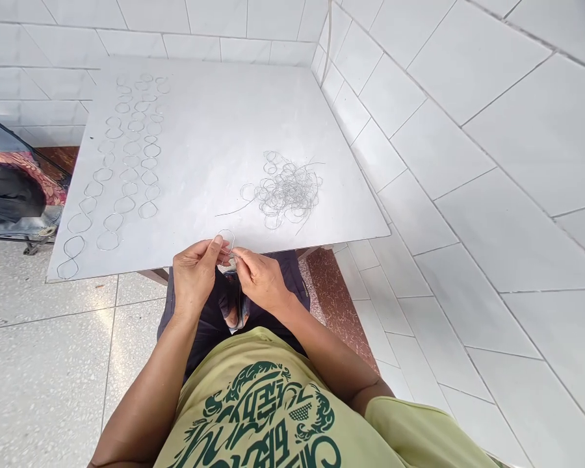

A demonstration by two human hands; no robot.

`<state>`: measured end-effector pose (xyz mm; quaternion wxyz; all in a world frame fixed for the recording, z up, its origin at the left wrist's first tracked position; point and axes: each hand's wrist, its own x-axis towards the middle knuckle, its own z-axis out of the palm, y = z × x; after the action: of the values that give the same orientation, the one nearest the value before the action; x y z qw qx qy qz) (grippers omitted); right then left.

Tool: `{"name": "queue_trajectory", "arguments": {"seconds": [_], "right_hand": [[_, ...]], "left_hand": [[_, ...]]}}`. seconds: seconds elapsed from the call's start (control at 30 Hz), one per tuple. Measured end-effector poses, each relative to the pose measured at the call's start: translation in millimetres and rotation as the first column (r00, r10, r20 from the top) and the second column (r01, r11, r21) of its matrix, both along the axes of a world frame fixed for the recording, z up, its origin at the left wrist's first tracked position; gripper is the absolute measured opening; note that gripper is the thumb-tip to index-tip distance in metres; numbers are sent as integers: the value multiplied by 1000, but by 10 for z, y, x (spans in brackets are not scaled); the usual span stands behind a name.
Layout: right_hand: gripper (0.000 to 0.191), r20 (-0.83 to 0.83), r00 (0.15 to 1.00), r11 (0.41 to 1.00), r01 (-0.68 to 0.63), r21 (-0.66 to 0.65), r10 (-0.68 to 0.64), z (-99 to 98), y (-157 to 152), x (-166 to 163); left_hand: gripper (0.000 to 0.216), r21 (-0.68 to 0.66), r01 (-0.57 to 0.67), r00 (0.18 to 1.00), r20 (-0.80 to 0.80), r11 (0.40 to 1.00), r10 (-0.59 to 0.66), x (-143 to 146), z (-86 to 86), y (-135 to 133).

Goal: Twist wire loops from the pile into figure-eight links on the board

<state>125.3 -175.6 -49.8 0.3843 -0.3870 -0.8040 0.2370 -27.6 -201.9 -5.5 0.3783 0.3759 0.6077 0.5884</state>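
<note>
A thin wire loop [233, 238] is pinched between my two hands at the front edge of the white table [199, 162]. My left hand [197, 266] grips it from the left with thumb and fingers. From the right, the closed fingers of my right hand [258, 273] meet the wire just below the loop. Its lower part is partly hidden by my fingers. Beyond my hands, to the right, lies a tangled pile of thin wire [292, 188]. Figure-eight wire pieces [125, 188] lie in three columns along the table's left side.
White tiled walls [433, 162] border the table at the back and right. On the left, past the table's edge, a dark bundle on a metal-framed seat [10, 188] stands on the speckled floor [43, 364]. A cable [327, 45] runs down the wall corner.
</note>
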Motion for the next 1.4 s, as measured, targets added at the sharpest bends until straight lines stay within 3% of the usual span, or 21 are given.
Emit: {"name": "queue_trajectory", "arguments": {"seconds": [0.4, 0.6, 0.77, 0.97, 1.17, 1.4], "right_hand": [[37, 6, 999, 998, -49, 25, 49, -15, 32, 61], [35, 55, 997, 992, -51, 113, 45, 64, 134, 65], [28, 65, 998, 997, -5, 78, 0, 144, 213, 58], [26, 92, 994, 998, 52, 31, -54, 200, 270, 62], [26, 74, 995, 998, 69, 8, -70, 190, 310, 53], [28, 56, 998, 1000, -3, -22, 4, 170, 266, -77]], "left_hand": [[28, -10, -14, 999, -42, 1000, 13, 71, -25, 14], [33, -5, 24, 1000, -15, 1000, -24, 42, 15, 120], [47, -18, 90, 994, 65, 996, -88, 62, 48, 199], [54, -22, 126, 991, 40, 992, -125, 51, 103, 140], [44, -64, 102, 993, -57, 993, -105, 55, 84, 2], [27, -86, 5, 977, -213, 996, -24, -44, 54, -75]]}}
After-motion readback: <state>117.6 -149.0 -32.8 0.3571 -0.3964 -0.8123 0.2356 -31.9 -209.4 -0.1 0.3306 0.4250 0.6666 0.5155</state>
